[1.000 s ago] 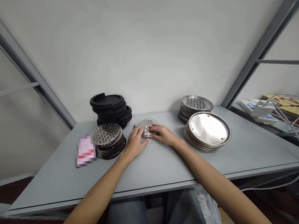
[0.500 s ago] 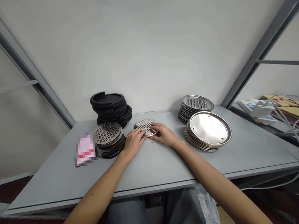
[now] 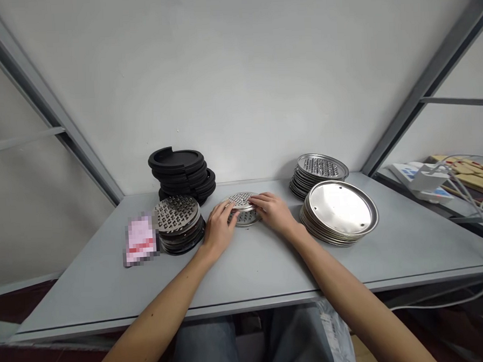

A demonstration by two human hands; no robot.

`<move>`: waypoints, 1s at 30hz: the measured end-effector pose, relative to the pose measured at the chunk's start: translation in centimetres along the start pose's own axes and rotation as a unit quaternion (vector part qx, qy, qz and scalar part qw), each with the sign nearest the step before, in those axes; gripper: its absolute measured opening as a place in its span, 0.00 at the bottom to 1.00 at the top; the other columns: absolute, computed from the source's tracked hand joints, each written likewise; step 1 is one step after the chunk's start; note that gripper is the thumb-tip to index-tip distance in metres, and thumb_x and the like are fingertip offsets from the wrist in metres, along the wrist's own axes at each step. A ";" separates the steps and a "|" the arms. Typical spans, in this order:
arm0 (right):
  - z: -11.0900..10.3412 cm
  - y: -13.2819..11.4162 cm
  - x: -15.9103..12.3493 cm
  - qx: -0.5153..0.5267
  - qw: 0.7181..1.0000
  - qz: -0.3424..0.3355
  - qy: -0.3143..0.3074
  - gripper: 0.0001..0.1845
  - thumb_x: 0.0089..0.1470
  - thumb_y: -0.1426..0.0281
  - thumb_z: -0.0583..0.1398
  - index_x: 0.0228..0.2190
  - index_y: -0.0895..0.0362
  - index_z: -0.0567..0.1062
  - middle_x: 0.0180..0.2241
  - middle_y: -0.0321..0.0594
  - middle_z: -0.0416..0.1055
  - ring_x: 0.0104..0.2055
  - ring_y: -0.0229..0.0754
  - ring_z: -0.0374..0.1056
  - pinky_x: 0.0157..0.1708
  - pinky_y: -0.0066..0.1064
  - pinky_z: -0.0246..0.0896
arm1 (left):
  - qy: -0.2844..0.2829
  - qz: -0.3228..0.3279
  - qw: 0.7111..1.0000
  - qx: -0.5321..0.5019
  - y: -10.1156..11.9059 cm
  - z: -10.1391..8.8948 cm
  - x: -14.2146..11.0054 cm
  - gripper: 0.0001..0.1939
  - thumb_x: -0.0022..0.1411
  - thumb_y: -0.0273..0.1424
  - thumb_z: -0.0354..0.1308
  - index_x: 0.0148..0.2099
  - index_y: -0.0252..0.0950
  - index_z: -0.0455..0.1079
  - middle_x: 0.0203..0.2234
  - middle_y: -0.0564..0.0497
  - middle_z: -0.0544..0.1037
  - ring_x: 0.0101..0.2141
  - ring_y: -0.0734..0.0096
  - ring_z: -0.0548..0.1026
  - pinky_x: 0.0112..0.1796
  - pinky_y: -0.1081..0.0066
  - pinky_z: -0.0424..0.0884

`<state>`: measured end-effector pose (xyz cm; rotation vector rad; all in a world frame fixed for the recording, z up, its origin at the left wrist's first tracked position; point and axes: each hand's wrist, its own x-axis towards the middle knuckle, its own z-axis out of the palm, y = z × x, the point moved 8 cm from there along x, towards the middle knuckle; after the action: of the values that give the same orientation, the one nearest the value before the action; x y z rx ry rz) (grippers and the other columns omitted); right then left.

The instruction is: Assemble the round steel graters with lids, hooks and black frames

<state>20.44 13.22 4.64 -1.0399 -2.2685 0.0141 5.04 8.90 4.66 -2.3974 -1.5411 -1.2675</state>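
My left hand (image 3: pixel 220 223) and my right hand (image 3: pixel 272 212) grip opposite sides of a round perforated metal disc (image 3: pixel 242 199). Its near edge is raised, and a gap shows between it and a second perforated grater disc (image 3: pixel 246 218) lying on the table below. Fingertips of both hands press on the upper disc's rim; my thumbs are partly hidden. Close by my left hand stands a stack of dark grater discs (image 3: pixel 177 214). To the right of my right hand rises a stack of shiny, smooth round metal plates (image 3: pixel 340 208).
Black ring-shaped pieces (image 3: pixel 178 160) are stacked at the back left. More silver grater discs (image 3: pixel 322 167) are piled at the back right. A blurred pink item (image 3: pixel 140 237) lies on the grey table (image 3: pixel 246 272) at left. White cables (image 3: pixel 476 212) hang beyond the table's right side.
The upper perforated disc has come up off the lower one, opening a gap at the near side. Both hands have risen slightly with it. The view has shifted a little.
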 end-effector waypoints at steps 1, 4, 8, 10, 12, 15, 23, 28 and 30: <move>-0.4 0.4 0.0 -0.011 1.000 0.019 0.009 0.19 0.60 0.71 0.53 0.50 0.53 0.75 0.49 0.43 0.74 0.51 0.49 0.67 0.51 0.42 0.62 | 0.011 -0.004 1.000 -0.006 0.1 -0.2 0.0 0.16 0.67 0.31 0.51 0.56 0.37 0.66 0.52 0.43 0.71 0.54 0.59 0.68 0.55 0.58 0.66; -1.8 1.7 -0.3 -0.041 0.996 0.069 0.045 0.18 0.59 0.72 0.53 0.48 0.54 0.76 0.46 0.45 0.75 0.48 0.50 0.69 0.50 0.43 0.61 | 0.034 -0.017 0.999 -0.019 0.3 -0.6 0.0 0.17 0.66 0.32 0.52 0.56 0.37 0.64 0.53 0.43 0.68 0.55 0.59 0.67 0.55 0.57 0.65; -4.1 3.5 -1.1 -0.086 0.979 0.132 0.129 0.16 0.60 0.68 0.53 0.44 0.55 0.78 0.42 0.46 0.77 0.43 0.49 0.72 0.45 0.40 0.63 | 0.013 -0.018 0.999 -0.030 0.5 -0.1 -0.3 0.18 0.65 0.31 0.52 0.56 0.37 0.63 0.53 0.42 0.67 0.55 0.59 0.66 0.56 0.58 0.64; -5.1 4.3 -1.6 -0.094 0.964 0.170 0.183 0.17 0.61 0.66 0.53 0.43 0.54 0.78 0.41 0.46 0.78 0.41 0.49 0.73 0.40 0.37 0.64 | -0.012 -0.015 1.000 -0.024 0.5 0.4 -0.4 0.17 0.65 0.31 0.52 0.56 0.36 0.63 0.52 0.42 0.68 0.53 0.58 0.66 0.55 0.58 0.64; -5.9 4.5 -2.0 -0.081 0.951 0.193 0.227 0.17 0.60 0.64 0.53 0.43 0.54 0.79 0.39 0.45 0.78 0.39 0.49 0.74 0.38 0.36 0.65 | -0.031 -0.016 0.999 -0.013 0.3 0.7 -0.5 0.17 0.65 0.31 0.52 0.55 0.35 0.64 0.50 0.41 0.69 0.53 0.57 0.66 0.54 0.56 0.65; -7.0 3.3 -2.0 -0.021 0.938 0.202 0.280 0.17 0.59 0.61 0.54 0.41 0.54 0.79 0.37 0.43 0.79 0.36 0.47 0.75 0.38 0.36 0.67 | -0.034 -0.022 0.999 -0.010 0.2 0.9 -0.5 0.17 0.64 0.32 0.53 0.55 0.35 0.65 0.50 0.41 0.69 0.52 0.55 0.66 0.53 0.54 0.65; -9.9 2.5 0.9 0.291 0.874 0.250 0.299 0.16 0.47 0.62 0.65 0.35 0.60 0.80 0.30 0.42 0.78 0.32 0.45 0.74 0.31 0.37 0.73 | -0.024 -0.023 0.999 -0.022 0.2 0.8 -0.6 0.15 0.64 0.33 0.54 0.52 0.37 0.67 0.50 0.42 0.69 0.51 0.55 0.67 0.53 0.55 0.65; -13.0 7.6 0.5 0.410 0.804 0.322 0.287 0.13 0.41 0.68 0.69 0.30 0.63 0.79 0.26 0.42 0.75 0.26 0.39 0.72 0.28 0.34 0.73 | -0.031 -0.026 0.999 -0.025 -0.1 1.0 -0.7 0.16 0.62 0.32 0.56 0.52 0.35 0.67 0.52 0.41 0.67 0.53 0.55 0.67 0.54 0.55 0.65; -15.6 10.3 -0.8 0.389 0.789 0.341 0.331 0.12 0.41 0.71 0.70 0.29 0.64 0.78 0.26 0.44 0.75 0.26 0.39 0.72 0.27 0.34 0.73 | -0.036 -0.024 0.999 -0.029 -0.1 1.1 -0.7 0.16 0.61 0.30 0.56 0.51 0.35 0.68 0.53 0.41 0.66 0.53 0.55 0.67 0.55 0.56 0.65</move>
<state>36.36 15.96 13.97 -1.0831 -0.9797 0.7101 5.51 8.89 3.48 -2.4816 -1.6122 -1.2656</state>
